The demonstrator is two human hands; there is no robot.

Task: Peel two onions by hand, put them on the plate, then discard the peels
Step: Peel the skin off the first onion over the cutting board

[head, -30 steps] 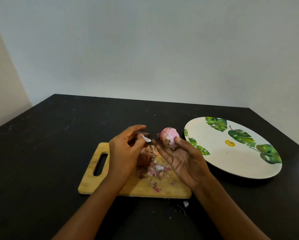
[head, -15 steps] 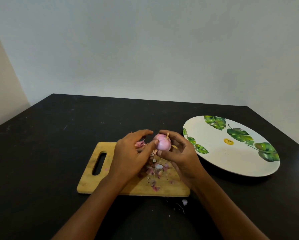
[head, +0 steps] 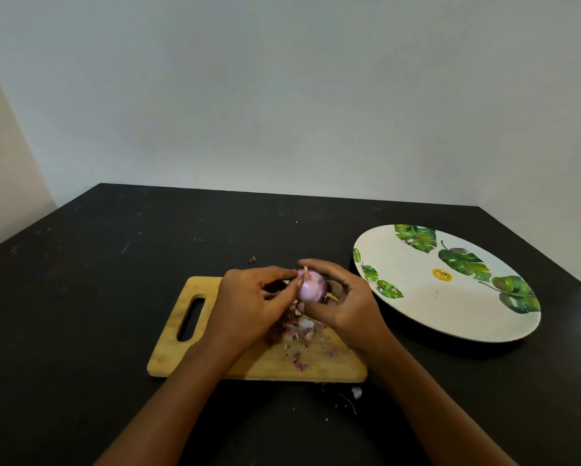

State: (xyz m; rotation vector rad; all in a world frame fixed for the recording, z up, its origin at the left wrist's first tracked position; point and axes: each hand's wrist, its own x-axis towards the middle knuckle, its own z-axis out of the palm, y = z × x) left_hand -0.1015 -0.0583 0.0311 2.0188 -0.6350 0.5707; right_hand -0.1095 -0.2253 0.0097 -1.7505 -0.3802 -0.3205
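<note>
A pale pink onion is held above the wooden cutting board. My right hand grips it from the right, fingers curled round it. My left hand meets it from the left and pinches at its stem end with thumb and fingertips. A heap of purple onion peels lies on the board under my hands. The white plate with green leaves sits to the right with no onion on it. A second onion is not visible.
The board and plate rest on a black table. A small peel scrap lies behind the board and another scrap in front of it. Pale walls close off the back and left.
My left hand dropped a white peel piece and came back to the onion. My right hand turned the onion so the stem end points up-left.
</note>
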